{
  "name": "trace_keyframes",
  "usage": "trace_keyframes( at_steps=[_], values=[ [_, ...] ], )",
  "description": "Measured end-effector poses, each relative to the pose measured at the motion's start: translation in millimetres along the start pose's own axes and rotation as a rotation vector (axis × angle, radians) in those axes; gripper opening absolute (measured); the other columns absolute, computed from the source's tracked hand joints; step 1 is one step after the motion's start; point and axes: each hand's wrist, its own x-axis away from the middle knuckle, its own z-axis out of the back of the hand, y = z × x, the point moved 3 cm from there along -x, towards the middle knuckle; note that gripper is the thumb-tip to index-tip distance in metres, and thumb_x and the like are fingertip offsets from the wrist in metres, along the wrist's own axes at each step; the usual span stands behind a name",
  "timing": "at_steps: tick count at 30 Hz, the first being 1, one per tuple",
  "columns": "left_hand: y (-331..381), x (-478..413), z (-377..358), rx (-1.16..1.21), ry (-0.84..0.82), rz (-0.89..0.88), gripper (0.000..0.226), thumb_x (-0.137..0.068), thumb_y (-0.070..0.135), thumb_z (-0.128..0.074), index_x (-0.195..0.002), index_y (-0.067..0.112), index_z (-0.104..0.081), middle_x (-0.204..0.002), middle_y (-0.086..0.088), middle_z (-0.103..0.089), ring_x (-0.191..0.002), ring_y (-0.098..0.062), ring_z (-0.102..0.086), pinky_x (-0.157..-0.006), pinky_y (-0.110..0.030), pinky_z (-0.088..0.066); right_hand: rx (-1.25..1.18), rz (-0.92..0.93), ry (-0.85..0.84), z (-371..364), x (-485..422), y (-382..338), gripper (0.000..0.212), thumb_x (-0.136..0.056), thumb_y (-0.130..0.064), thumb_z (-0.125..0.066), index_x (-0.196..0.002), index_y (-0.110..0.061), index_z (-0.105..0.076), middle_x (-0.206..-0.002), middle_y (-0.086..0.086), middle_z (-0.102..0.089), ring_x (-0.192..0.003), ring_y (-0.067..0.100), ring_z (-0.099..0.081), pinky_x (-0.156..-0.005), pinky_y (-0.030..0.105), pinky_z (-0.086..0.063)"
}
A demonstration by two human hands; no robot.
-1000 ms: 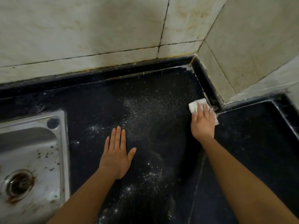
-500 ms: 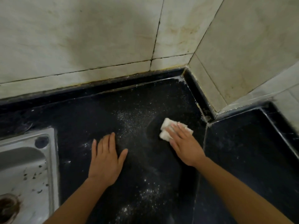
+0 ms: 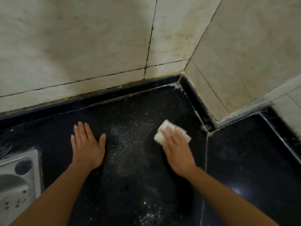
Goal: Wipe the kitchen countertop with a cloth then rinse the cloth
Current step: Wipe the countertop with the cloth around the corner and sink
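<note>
You are pressing a small folded white cloth (image 3: 162, 133) flat against the black polished stone countertop (image 3: 130, 185) with your right hand (image 3: 176, 151). Its fingers are extended and lying close together on top of the cloth. Motion blur is softening the fingertips, so it cannot be told whether any of them is hooking the cloth's edge. The cloth is lying right of centre, near the pale joint between the two slabs (image 3: 205, 157) and just right of the scatter of fine white powder (image 3: 123, 136). Your left hand (image 3: 88, 147) is resting flat on the stone beside that powder, fingers together and thumb splayed. Risks, as judged: with only downward pressure holding it, the cloth is liable to be slipping free or unfolding under a fast stroke. The small pad is probably pushing powder ahead of it rather than lifting it, driving grains into the slab joint and the back corner (image 3: 178, 86). The left palm is sitting where a leftward sweep would be heaping powder against it. The stainless steel sink (image 3: 17, 181) is standing well to the left, so loose powder is at risk of dropping on the way to rinsing.
</note>
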Motion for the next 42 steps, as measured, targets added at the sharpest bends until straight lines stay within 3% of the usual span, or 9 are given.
trace_keyframes(
  at_steps=[4, 7, 10, 14, 18, 24, 30, 35, 42],
  values=[
    [-2.4, -1.5, -0.2, -0.005, -0.034, 0.011, 0.078, -0.095, 0.055, -0.012, -0.148, 0.006, 0.017, -0.154, -0.012, 0.026, -0.142, -0.023, 0.026, -0.116, -0.039, 0.012, 0.021, 0.305, -0.117, -6.9, 42.2, -0.5, 0.05, -0.103, -0.04, -0.022, -0.151, -0.034, -0.012, -0.159, -0.008, -0.01, -0.147, 0.015, -0.002, -0.119, 0.032, -0.001],
    [-1.6, -2.5, 0.6, 0.008, -0.045, 0.023, 0.078, -0.095, 0.055, -0.012, -0.148, 0.006, 0.016, -0.155, -0.012, 0.026, -0.142, -0.023, 0.026, -0.116, -0.039, 0.012, 0.004, 0.108, 0.012, 6.4, 11.3, 35.9, 0.05, -0.101, -0.044, -0.019, -0.149, -0.03, -0.021, -0.155, -0.003, -0.024, -0.145, 0.023, -0.019, -0.119, 0.035, -0.01],
    [-1.2, -2.2, 1.6, 0.025, -0.065, 0.021, 0.077, -0.095, 0.055, -0.013, -0.148, 0.006, 0.017, -0.154, -0.011, 0.028, -0.141, -0.023, 0.027, -0.116, -0.039, 0.013, -0.034, -0.195, 0.138, 20.6, -38.6, 63.7, 0.064, -0.095, -0.054, -0.008, -0.15, -0.025, -0.022, -0.158, 0.004, -0.02, -0.147, 0.026, -0.009, -0.118, 0.034, -0.003],
    [-1.8, -2.1, 2.4, 0.029, -0.083, 0.01, 0.078, -0.095, 0.055, -0.012, -0.147, 0.008, 0.02, -0.153, -0.011, 0.03, -0.14, -0.022, 0.029, -0.115, -0.038, 0.014, -0.089, -0.349, 0.139, 29.9, -98.3, 60.4, 0.05, -0.103, -0.037, -0.02, -0.152, -0.027, -0.014, -0.16, 0.0, -0.007, -0.147, 0.022, 0.007, -0.117, 0.033, 0.007],
    [-0.6, -1.9, 4.3, 0.027, -0.086, 0.018, 0.078, -0.095, 0.055, -0.012, -0.147, 0.008, 0.019, -0.153, -0.011, 0.03, -0.14, -0.022, 0.029, -0.115, -0.038, 0.014, -0.12, -0.335, 0.145, 25.3, -96.4, 45.0, 0.05, -0.104, -0.034, -0.022, -0.152, -0.026, -0.012, -0.16, -0.001, -0.006, -0.147, 0.02, 0.007, -0.116, 0.029, 0.01],
    [-0.4, -2.9, 5.1, 0.02, -0.094, 0.016, 0.079, -0.094, 0.057, -0.012, -0.147, 0.008, 0.019, -0.153, -0.011, 0.03, -0.141, -0.022, 0.029, -0.115, -0.038, 0.014, -0.091, -0.184, 0.133, 10.6, -0.4, 50.8, 0.054, -0.097, -0.046, -0.018, -0.148, -0.029, -0.025, -0.154, -0.008, -0.02, -0.145, 0.013, -0.007, -0.118, 0.032, -0.005],
    [-0.3, -2.4, 4.6, 0.02, -0.089, 0.019, 0.079, -0.094, 0.057, -0.011, -0.148, 0.008, 0.018, -0.154, -0.011, 0.029, -0.141, -0.022, 0.028, -0.116, -0.039, 0.013, 0.007, -0.195, 0.219, 18.5, 38.3, 64.1, 0.052, -0.096, -0.027, -0.03, -0.139, 0.0, -0.041, -0.141, 0.001, -0.032, -0.137, 0.032, -0.028, -0.116, 0.026, -0.006],
    [-0.7, -2.9, 4.2, 0.009, -0.099, 0.025, 0.079, -0.094, 0.057, -0.011, -0.148, 0.008, 0.019, -0.154, -0.011, 0.029, -0.141, -0.022, 0.028, -0.116, -0.039, 0.013, -0.033, -0.127, 0.113, 23.5, -37.1, 67.8, 0.058, -0.098, -0.044, -0.017, -0.15, -0.018, -0.024, -0.158, 0.003, -0.018, -0.147, 0.025, -0.006, -0.118, 0.032, -0.001],
    [-0.5, -3.7, 3.8, -0.028, -0.094, 0.023, 0.079, -0.093, 0.058, -0.01, -0.147, 0.008, 0.019, -0.154, -0.011, 0.028, -0.142, -0.023, 0.026, -0.115, -0.039, 0.012, -0.042, -0.259, 0.052, 30.0, -112.7, 56.8, 0.051, -0.104, -0.034, -0.02, -0.152, -0.023, -0.008, -0.161, 0.003, -0.003, -0.147, 0.023, 0.008, -0.118, 0.033, 0.009]
  ],
)
